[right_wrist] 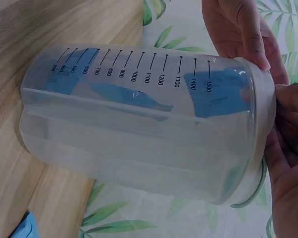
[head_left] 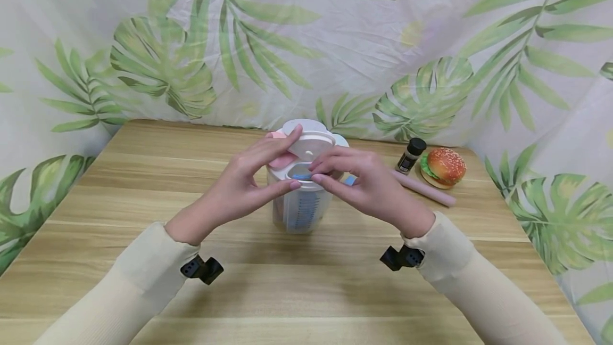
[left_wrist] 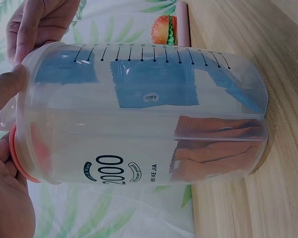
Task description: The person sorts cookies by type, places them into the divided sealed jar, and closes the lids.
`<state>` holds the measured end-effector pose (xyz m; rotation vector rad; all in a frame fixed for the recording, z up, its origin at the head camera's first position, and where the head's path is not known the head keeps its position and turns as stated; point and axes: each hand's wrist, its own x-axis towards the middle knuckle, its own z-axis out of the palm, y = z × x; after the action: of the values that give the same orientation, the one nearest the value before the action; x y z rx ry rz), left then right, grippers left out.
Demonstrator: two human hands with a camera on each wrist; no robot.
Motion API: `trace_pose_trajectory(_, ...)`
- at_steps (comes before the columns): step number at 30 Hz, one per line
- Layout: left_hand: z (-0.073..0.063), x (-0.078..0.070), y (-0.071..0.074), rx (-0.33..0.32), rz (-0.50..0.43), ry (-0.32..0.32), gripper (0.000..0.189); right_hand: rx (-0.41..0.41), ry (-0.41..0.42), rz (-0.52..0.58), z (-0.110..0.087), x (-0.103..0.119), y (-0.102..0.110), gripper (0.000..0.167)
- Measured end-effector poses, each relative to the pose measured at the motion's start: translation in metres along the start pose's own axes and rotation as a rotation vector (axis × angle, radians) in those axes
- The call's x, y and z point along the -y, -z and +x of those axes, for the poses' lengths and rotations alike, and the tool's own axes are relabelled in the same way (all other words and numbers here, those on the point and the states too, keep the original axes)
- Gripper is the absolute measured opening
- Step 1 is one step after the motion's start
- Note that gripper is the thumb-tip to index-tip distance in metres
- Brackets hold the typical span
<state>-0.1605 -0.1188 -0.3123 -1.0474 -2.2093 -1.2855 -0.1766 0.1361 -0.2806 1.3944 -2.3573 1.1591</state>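
A clear divided canister (head_left: 301, 212) with a white lid stands mid-table, one white flap (head_left: 310, 145) raised. My left hand (head_left: 254, 172) grips the lid, its thumb on the front rim and its fingers by the raised flap. At the opening, my right hand (head_left: 356, 174) pinches a blue packet (right_wrist: 218, 94), mostly inside the canister; the contact is partly hidden. Below it in the same compartment lie more blue packets (left_wrist: 154, 84). Orange-brown packets (left_wrist: 218, 153) fill the bottom of another compartment. Measuring marks run down the canister's wall.
A black-capped bottle (head_left: 407, 158), a toy hamburger (head_left: 445, 166) and a pink stick (head_left: 426, 189) lie at the right rear. Another blue packet (right_wrist: 26, 227) sits on the table beside the canister. A leaf-patterned cloth (head_left: 268, 41) hangs behind the wooden table (head_left: 191, 292).
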Motion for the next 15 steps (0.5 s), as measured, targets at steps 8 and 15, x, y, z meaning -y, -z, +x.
trace_pose_trajectory(8,0.0000,-0.0003,0.0000,0.004,0.000,0.011,0.081,0.038,-0.003,-0.052,-0.0011,0.0018,0.0001,0.008)
trace_pose_trajectory(15,0.0000,-0.0003,-0.0003,0.002,0.000,0.020,0.081,0.051,-0.001,-0.066,-0.0021,0.0023,0.0003,0.010)
